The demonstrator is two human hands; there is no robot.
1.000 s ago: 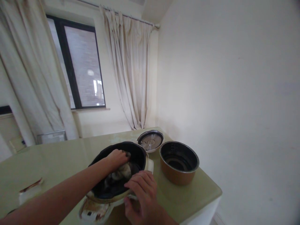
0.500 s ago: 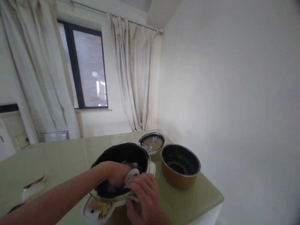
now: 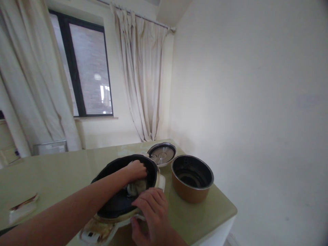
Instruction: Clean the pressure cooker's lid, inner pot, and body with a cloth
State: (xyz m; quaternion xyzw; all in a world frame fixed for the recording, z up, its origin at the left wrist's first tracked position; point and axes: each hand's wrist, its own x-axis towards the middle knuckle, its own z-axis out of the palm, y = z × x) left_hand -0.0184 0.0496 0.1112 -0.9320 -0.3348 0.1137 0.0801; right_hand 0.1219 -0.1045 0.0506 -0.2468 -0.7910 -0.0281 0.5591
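A rice cooker body (image 3: 120, 220) with a dark inside and a stained cream rim stands tilted on the table. My left hand (image 3: 137, 170) reaches down into it, fingers curled round a pale cloth (image 3: 137, 188) against the inner wall on the far right side; the fingertips are partly hidden. My right hand (image 3: 153, 210) grips the cooker's near right rim, fingers over the top and thumb outside. Just right of the cooker is the inner pot (image 3: 192, 194), orange-brown outside and dark inside. Behind them lies a round lid (image 3: 162, 155) with its metal inner face up.
The pale green table (image 3: 64, 177) has its right edge and corner beyond the inner pot. At the left lies a small white piece with brown stains (image 3: 23, 206). A white wall (image 3: 251, 119) rises at the right; curtains (image 3: 143, 75) and a window are behind.
My left hand has moved up and away inside the cooker with the cloth, from the near side towards the far right wall. The right hand keeps its grip. The view has shifted slightly right.
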